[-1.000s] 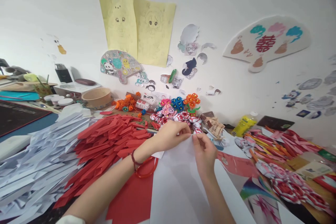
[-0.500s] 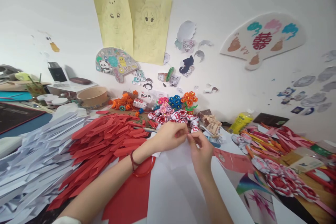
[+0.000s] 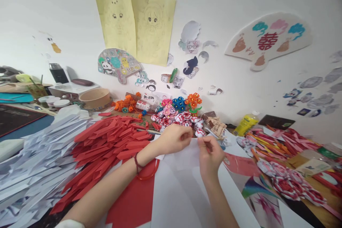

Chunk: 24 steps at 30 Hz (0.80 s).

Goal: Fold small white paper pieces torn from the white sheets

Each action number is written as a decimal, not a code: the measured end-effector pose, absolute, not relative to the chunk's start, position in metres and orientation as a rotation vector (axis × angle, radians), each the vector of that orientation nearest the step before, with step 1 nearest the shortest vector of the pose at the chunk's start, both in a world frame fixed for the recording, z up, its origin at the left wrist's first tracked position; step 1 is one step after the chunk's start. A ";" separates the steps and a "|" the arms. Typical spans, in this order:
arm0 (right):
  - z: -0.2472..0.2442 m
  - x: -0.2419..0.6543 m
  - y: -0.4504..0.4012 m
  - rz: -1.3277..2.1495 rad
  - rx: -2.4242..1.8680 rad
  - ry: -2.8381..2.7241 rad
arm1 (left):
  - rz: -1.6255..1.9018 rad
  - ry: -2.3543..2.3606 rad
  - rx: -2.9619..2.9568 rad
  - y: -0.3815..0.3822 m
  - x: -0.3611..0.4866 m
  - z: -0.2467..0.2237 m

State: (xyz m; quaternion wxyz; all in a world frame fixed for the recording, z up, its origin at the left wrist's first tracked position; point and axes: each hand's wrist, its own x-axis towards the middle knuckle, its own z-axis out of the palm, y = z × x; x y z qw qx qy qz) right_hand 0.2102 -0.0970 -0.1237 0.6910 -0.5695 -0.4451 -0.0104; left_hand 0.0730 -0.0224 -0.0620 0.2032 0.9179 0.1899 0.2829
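Note:
A sheet of white paper (image 3: 188, 155) hangs between my two hands, its top edge pinched at both ends. My left hand (image 3: 175, 139) is closed on the paper's left end, the fingertips partly hidden behind the hand. At the other end my right hand (image 3: 211, 153) grips the edge between thumb and forefinger. Beneath them lies a larger white sheet (image 3: 179, 199), partly over a red sheet (image 3: 130, 203). By my left wrist rests a thin red ring (image 3: 151, 176).
Piles of white paper strips (image 3: 40, 171) and red paper strips (image 3: 107, 149) cover the left side. Paper flowers (image 3: 179, 105) and a tan bowl (image 3: 94, 98) stand along the wall. To the right are a yellow bottle (image 3: 245, 124) and red-white rosettes (image 3: 288, 185).
My right hand has moved to the right, away from my left hand, along the paper's top edge. More of that edge shows between them. My left hand has barely moved.

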 end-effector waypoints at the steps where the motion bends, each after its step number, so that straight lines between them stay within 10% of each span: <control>1: -0.124 0.211 -0.097 -0.025 -1.273 -0.983 | 0.790 0.530 2.569 -0.022 0.073 -0.062; 24: -0.125 0.240 -0.092 0.014 -1.174 -0.679 | 0.729 0.585 2.618 -0.010 0.062 -0.055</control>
